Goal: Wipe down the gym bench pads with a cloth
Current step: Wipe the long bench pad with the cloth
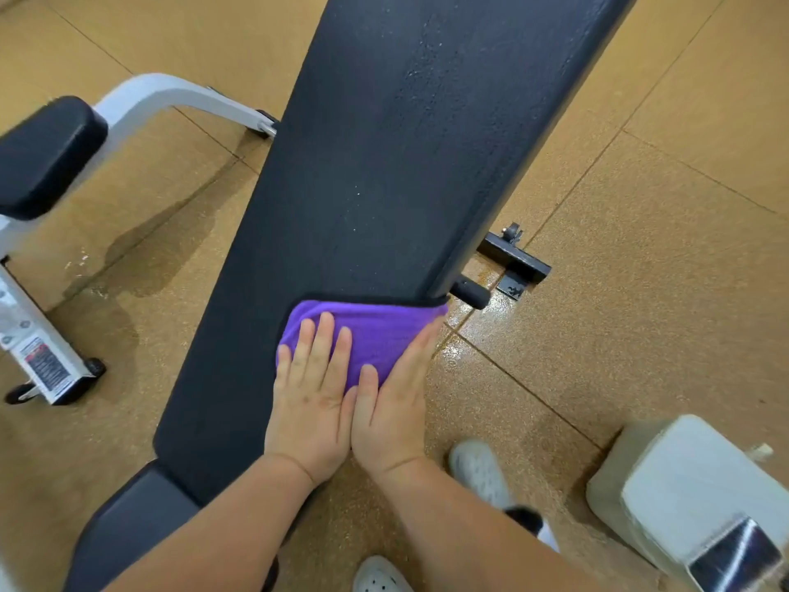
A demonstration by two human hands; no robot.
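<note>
A long black bench pad (384, 164) runs from the lower left up to the top right, with fine droplets on its upper part. A purple cloth (380, 331) with a black edge lies on the pad's right side. My left hand (311, 403) presses flat on the cloth with fingers spread. My right hand (393, 403) lies beside it, flat on the cloth at the pad's right edge. A second, shorter seat pad (128, 531) adjoins at the bottom left.
Another bench with a grey frame (170, 96) and a black pad (42, 155) stands at the left. A wet patch (141, 258) darkens the tan floor. A black bracket (512, 258) sticks out at the pad's right. A pale grey block (691, 497) sits at the lower right, and my shoes (478, 467) are beside the bench.
</note>
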